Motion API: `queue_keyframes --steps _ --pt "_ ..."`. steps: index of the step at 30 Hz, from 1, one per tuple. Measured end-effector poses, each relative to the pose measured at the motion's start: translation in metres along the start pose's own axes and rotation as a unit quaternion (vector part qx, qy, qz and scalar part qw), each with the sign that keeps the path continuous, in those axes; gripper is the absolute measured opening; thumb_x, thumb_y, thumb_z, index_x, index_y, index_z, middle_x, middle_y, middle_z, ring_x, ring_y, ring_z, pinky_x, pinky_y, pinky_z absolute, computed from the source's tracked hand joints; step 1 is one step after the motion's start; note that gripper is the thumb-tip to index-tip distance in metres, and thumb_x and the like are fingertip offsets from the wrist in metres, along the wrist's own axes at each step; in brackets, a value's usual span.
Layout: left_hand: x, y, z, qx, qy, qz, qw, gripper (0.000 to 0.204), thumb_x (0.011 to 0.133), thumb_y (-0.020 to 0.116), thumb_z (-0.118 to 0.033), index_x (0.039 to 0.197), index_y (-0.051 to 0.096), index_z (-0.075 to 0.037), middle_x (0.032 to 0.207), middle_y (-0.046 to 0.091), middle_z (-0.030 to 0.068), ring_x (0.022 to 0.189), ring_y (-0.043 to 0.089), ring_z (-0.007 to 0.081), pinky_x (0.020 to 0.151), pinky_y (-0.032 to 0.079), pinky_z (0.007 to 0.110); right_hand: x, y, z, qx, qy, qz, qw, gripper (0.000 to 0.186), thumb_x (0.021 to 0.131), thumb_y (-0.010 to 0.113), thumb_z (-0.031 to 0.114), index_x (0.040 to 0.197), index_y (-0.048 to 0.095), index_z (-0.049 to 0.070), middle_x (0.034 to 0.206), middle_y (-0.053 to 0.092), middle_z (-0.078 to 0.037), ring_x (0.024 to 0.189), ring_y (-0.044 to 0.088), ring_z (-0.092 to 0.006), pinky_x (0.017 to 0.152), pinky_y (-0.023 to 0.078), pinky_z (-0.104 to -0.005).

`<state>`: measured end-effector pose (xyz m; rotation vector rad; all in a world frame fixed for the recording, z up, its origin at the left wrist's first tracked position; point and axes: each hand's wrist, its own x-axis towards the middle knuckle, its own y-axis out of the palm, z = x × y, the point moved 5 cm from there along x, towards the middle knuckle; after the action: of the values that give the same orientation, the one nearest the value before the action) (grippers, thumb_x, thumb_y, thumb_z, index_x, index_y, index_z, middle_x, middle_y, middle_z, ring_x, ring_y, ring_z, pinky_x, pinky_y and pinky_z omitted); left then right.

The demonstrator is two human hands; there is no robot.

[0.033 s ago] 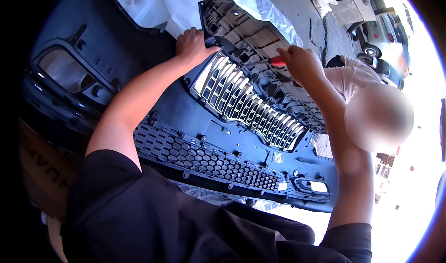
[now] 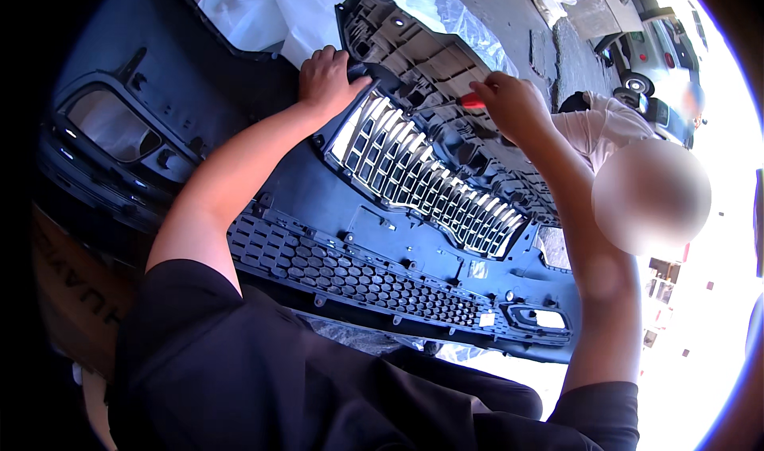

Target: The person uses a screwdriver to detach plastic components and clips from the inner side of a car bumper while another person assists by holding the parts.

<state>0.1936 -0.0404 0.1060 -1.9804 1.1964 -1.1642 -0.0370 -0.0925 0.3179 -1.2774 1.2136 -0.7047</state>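
Relative to the slatted grille (image 2: 414, 168), almost nothing has moved since the earlier frame; the whole view has shifted slightly, hands and tool keeping their places about it. The grille, dark with bright slats, lies set in a large dark bumper cover (image 2: 306, 188) facing the person. Left hand (image 2: 325, 83): spread, thumb stretched away from the fingers, at the grille's upper left corner; how firmly it bears there cannot be told. Right hand (image 2: 513, 107): fingers closed around the handle of a red-handled tool (image 2: 473, 101), above the grille, the thin shaft pointing left toward its upper edge; whether the tip touches a fastener cannot be told. A ribbed panel (image 2: 446, 69) runs along the grille's upper side; a black honeycomb mesh (image 2: 350, 272) lies below it. Translucent plastic sheeting (image 2: 255, 13) lies beyond its upper left; a co-worker (image 2: 609, 128) is to its right.
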Motion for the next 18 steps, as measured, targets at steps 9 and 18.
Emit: queue_keyframes --steps 9,18 --pt "-0.032 0.042 -0.079 -0.197 0.14 0.122 0.963 0.025 0.086 0.075 -0.016 0.11 0.072 -0.01 0.09 0.072 0.0099 0.081 0.07 0.031 0.072 0.055 0.044 -0.02 0.016 -0.015 0.049 -0.045 -0.065 0.996 0.037 0.094 0.073 0.036 0.118 0.067 0.008 0.129 0.067 -0.016 0.111 0.068 -0.0367 0.096 0.054 -0.0458" --pt "-0.022 0.086 -0.095 -0.083 0.078 0.25 0.961 0.023 0.084 0.078 -0.023 0.105 0.076 -0.014 0.095 0.075 0.0158 0.093 0.072 0.0364 0.083 0.057 0.048 -0.044 0.026 -0.013 0.094 -0.085 -0.148 0.981 0.039 0.099 0.064 0.041 0.114 0.07 0.006 0.113 0.071 -0.018 0.107 0.071 -0.0358 0.092 0.054 -0.0462"
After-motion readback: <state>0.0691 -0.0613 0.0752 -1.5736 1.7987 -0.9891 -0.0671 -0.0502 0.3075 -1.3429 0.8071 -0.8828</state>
